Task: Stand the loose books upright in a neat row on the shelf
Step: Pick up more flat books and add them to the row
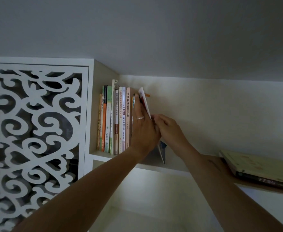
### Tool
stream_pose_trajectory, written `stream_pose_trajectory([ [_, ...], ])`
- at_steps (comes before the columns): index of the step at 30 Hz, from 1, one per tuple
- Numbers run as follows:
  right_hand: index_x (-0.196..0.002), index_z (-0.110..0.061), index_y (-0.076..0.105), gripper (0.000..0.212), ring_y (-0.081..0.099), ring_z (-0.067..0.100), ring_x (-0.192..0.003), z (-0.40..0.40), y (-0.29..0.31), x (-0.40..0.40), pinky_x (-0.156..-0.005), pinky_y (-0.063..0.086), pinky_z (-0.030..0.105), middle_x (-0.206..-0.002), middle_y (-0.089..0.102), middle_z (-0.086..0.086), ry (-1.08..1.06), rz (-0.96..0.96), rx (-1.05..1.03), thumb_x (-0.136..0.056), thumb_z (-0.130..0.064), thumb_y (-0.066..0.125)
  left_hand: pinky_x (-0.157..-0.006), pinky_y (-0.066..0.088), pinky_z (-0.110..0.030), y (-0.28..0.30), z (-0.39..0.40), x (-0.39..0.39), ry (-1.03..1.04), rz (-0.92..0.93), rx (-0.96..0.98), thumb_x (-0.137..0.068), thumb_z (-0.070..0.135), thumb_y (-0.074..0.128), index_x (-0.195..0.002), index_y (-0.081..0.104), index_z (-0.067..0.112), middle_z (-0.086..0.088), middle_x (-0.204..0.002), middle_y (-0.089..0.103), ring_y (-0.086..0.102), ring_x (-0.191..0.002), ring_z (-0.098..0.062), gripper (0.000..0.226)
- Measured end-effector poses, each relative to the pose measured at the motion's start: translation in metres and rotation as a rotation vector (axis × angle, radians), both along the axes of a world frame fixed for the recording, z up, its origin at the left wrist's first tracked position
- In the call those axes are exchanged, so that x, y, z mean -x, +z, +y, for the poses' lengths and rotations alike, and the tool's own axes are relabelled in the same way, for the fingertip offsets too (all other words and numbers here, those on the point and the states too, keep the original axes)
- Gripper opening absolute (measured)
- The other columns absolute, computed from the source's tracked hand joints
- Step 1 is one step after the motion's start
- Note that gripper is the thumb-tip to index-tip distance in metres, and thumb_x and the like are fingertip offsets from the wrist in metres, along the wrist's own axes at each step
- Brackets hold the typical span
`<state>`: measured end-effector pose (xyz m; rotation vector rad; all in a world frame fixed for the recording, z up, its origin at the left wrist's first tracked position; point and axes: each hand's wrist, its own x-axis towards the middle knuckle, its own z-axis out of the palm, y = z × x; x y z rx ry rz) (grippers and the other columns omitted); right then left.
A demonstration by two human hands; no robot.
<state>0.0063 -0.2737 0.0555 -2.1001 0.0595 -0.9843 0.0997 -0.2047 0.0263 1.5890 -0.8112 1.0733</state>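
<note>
Evidently thin and floppy, the tilted book [145, 104] leans at the row's [114, 118] right end on the shelf [170, 169]. The left hand [143, 129] lies flat-fingered against it; the right hand [166, 127] grips its lower edge. Supporting both covers should prevent buckling.

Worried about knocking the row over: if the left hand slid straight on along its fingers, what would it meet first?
Probably nothing soon: the left hand points up along the tilted book toward the ceiling; depth unclear.
</note>
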Motion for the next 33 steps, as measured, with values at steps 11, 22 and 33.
stream_pose_trajectory([
  [11, -0.145, -0.045, 0.043, 0.066, 0.056, 0.022, -0.128, 0.02, -0.039, -0.023, -0.111, 0.044, 0.05, -0.144, 0.056, 0.0, 0.191, 0.283, -0.163, -0.094, -0.079, 0.019, -0.123, 0.03, -0.055, 0.016, 0.039, -0.036, 0.309, -0.33, -0.202, -0.092, 0.055, 0.066, -0.162, 0.018, 0.005, -0.02, -0.168, 0.016, 0.019, -0.156, -0.037, 0.098],
  [22, -0.146, -0.02, 0.026, 0.042, 0.055, 0.018, -0.06, 0.036, -0.06, -0.041, -0.047, 0.034, 0.024, -0.085, 0.061, 0.011, -0.081, 0.174, 0.142, -0.106, -0.024, 0.039, -0.128, 0.012, -0.058, 0.0, 0.07, -0.038, 0.591, -0.723, -0.841, -0.102, 0.032, 0.052, -0.127, 0.069, 0.016, -0.01, -0.14, 0.064, 0.04, -0.148, -0.037, 0.035],
  [33, -0.134, -0.033, 0.06, 0.058, 0.05, 0.028, -0.132, 0.001, -0.024, 0.039, -0.115, 0.033, 0.05, -0.142, 0.055, 0.006, -0.371, 0.728, 0.668, -0.085, -0.065, 0.065, -0.123, -0.006, -0.058, -0.006, 0.026, 0.021, 0.887, -0.33, -1.045, -0.099, 0.033, 0.061, -0.144, 0.051, 0.002, -0.021, -0.144, 0.055, 0.034, -0.148, -0.044, 0.056],
])
